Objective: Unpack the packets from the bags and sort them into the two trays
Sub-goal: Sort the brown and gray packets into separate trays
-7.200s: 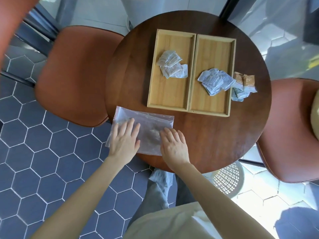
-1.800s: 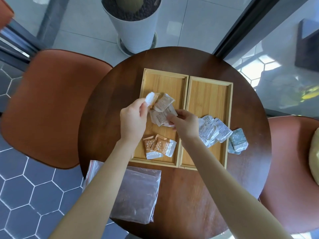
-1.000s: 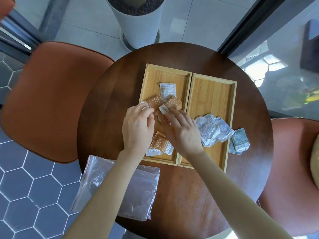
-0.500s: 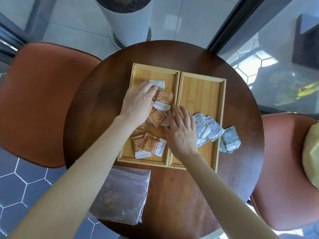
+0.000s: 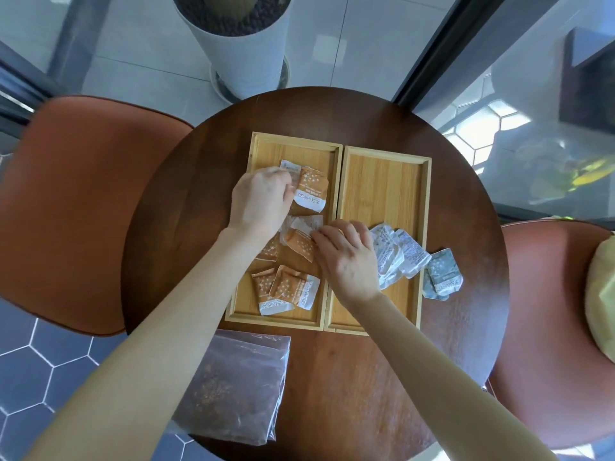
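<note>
Two wooden trays stand side by side on the round table. The left tray [image 5: 263, 148] holds several orange packets [image 5: 311, 191], some face down and white. My left hand [image 5: 261, 202] is over its far half, fingers pinched on a white packet's edge [image 5: 289, 168]. My right hand [image 5: 347, 257] reaches across the divider and pinches a white-backed packet [image 5: 307, 223] in the middle of the left tray. The right tray [image 5: 382, 181] holds several blue-grey packets [image 5: 397, 252] at its right side. Two more blue-grey packets [image 5: 442, 274] lie on the table beside it.
An empty clear plastic bag [image 5: 239, 377] lies at the table's near edge, overhanging it. Orange chairs stand at the left [image 5: 83, 201] and right [image 5: 549, 327]. A white planter [image 5: 239, 51] stands on the floor beyond the dark table [image 5: 349, 377].
Since the earliest frame orange packets have come into the left tray. In the last half second my left hand shifted left off the orange packet, and my right hand closed on a packet.
</note>
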A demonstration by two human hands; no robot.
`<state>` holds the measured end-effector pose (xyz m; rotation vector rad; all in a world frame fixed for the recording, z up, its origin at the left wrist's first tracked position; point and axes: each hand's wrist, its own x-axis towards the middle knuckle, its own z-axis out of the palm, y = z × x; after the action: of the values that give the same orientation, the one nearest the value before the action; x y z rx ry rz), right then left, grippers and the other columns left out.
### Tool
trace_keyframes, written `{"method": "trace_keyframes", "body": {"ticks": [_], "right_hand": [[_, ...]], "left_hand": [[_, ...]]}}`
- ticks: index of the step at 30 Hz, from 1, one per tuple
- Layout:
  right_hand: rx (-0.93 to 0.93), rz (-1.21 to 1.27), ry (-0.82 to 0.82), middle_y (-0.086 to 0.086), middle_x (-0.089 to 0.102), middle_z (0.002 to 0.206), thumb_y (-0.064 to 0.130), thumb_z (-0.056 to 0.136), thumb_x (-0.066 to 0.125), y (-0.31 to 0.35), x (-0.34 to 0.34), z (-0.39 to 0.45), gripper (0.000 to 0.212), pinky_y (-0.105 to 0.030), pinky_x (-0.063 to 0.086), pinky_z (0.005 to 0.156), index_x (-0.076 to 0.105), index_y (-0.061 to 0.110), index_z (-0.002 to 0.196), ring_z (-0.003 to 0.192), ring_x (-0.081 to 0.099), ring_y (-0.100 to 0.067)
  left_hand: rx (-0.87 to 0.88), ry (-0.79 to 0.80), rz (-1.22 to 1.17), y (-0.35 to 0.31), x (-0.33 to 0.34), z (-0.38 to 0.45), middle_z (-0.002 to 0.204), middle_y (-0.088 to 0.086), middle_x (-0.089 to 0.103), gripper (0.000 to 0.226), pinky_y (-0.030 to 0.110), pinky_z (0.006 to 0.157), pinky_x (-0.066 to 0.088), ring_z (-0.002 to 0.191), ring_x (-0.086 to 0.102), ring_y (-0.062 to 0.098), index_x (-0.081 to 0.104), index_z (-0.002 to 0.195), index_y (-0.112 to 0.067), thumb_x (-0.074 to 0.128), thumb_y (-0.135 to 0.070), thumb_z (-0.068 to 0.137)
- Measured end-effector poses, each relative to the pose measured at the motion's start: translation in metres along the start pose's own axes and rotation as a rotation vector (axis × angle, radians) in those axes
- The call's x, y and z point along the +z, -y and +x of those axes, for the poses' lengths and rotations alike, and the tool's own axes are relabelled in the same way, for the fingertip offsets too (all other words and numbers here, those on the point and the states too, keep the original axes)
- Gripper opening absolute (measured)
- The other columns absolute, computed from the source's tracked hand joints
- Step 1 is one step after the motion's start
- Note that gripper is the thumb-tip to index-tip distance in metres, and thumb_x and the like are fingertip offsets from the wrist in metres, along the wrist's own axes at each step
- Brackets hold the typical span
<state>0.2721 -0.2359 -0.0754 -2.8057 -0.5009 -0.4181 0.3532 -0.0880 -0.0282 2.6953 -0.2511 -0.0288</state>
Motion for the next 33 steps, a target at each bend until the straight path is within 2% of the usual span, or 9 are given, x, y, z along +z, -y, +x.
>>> {"method": "trace_keyframes", "body": {"ticks": [4, 8, 12, 15, 20, 24, 28, 30, 33], "right_hand": [[-0.022, 0.009, 0.072, -0.007, 0.071, 0.102, 0.011, 0.082, 0.06, 0.001, -0.004, 0.008, 0.02, -0.036, 0.038, 0.087, 0.067, 0.008, 0.1, 0.101, 0.063, -0.028], [-0.089, -0.055, 0.142, -0.007, 0.071, 0.106, 0.009, 0.078, 0.069, -0.003, -0.002, 0.013, 0.032, -0.037, 0.036, 0.088, 0.064, 0.006, 0.11, 0.102, 0.064, -0.027], [-0.169, -0.05, 0.117, -0.004, 0.073, 0.08, 0.003, 0.071, 0.075, -0.012, -0.004, 0.019, 0.042, -0.035, 0.038, 0.086, 0.06, 0.002, 0.111, 0.084, 0.068, -0.022], [-0.272, -0.009, 0.097, -0.001, 0.066, 0.063, -0.009, 0.076, 0.062, -0.019, -0.007, 0.024, 0.028, -0.032, 0.041, 0.079, 0.063, 0.002, 0.101, 0.068, 0.065, -0.021], [-0.279, 0.137, 0.265, -0.007, 0.073, 0.085, 0.009, 0.076, 0.068, -0.02, -0.016, 0.031, 0.031, -0.034, 0.054, 0.074, 0.062, 0.001, 0.106, 0.083, 0.068, -0.025], [-0.194, 0.178, 0.307, -0.01, 0.073, 0.092, 0.021, 0.079, 0.061, -0.015, -0.022, 0.033, 0.042, -0.038, 0.054, 0.079, 0.056, -0.001, 0.114, 0.094, 0.068, -0.029], [-0.275, 0.169, 0.257, -0.007, 0.074, 0.082, 0.009, 0.079, 0.068, -0.017, -0.018, 0.029, 0.038, -0.035, 0.058, 0.069, 0.05, 0.002, 0.113, 0.084, 0.071, -0.025], [-0.351, 0.158, 0.232, -0.005, 0.073, 0.077, 0.001, 0.076, 0.071, -0.018, -0.016, 0.027, 0.041, -0.033, 0.058, 0.066, 0.048, 0.005, 0.111, 0.082, 0.071, -0.022], [-0.434, 0.153, 0.163, -0.005, 0.073, 0.072, -0.002, 0.079, 0.057, -0.019, -0.016, 0.028, 0.029, -0.03, 0.058, 0.064, 0.048, 0.005, 0.107, 0.074, 0.071, -0.021]], "left_hand": [[-0.113, -0.158, -0.16, 0.009, -0.018, -0.009, 0.097, 0.013, 0.072, 0.019, 0.025, 0.075, 0.051, 0.086, 0.069, 0.024, 0.068, 0.1, -0.004, 0.058, -0.014, 0.088], [-0.315, -0.252, -0.376, 0.014, -0.035, -0.027, 0.101, 0.014, 0.071, 0.019, 0.003, 0.067, 0.046, 0.092, 0.067, 0.021, 0.066, 0.101, -0.002, 0.055, -0.012, 0.089], [-0.59, -0.204, -0.665, 0.02, -0.03, -0.05, 0.107, 0.017, 0.068, 0.019, 0.03, 0.068, 0.059, 0.089, 0.069, 0.021, 0.064, 0.103, -0.002, 0.057, -0.011, 0.088], [-0.695, -0.116, -0.819, 0.018, -0.021, -0.061, 0.11, 0.016, 0.067, 0.023, 0.029, 0.072, 0.059, 0.086, 0.07, 0.016, 0.061, 0.11, -0.004, 0.056, -0.012, 0.089], [-0.399, -0.034, -0.426, 0.013, -0.015, -0.069, 0.118, 0.012, 0.063, 0.044, 0.003, 0.068, 0.045, 0.097, 0.059, 0.01, 0.049, 0.129, -0.005, 0.057, -0.021, 0.089], [-0.32, 0.092, -0.373, 0.011, -0.011, -0.063, 0.123, 0.014, 0.053, 0.057, 0.013, 0.085, 0.04, 0.107, 0.053, 0.014, 0.031, 0.14, -0.005, 0.053, -0.021, 0.091], [-0.302, 0.174, -0.441, 0.007, -0.009, -0.056, 0.145, 0.013, 0.038, 0.064, 0.031, 0.106, 0.037, 0.132, 0.039, 0.023, 0.016, 0.145, -0.01, 0.051, -0.016, 0.091], [-0.254, 0.139, -0.378, 0.003, -0.009, -0.059, 0.151, 0.011, 0.028, 0.061, 0.035, 0.11, 0.031, 0.138, 0.029, 0.024, 0.02, 0.145, -0.014, 0.05, -0.019, 0.092], [-0.111, 0.112, -0.15, 0.0, -0.004, -0.072, 0.147, 0.013, 0.036, 0.047, 0.045, 0.106, 0.036, 0.134, 0.036, 0.027, 0.041, 0.136, -0.012, 0.052, -0.024, 0.091]]}}
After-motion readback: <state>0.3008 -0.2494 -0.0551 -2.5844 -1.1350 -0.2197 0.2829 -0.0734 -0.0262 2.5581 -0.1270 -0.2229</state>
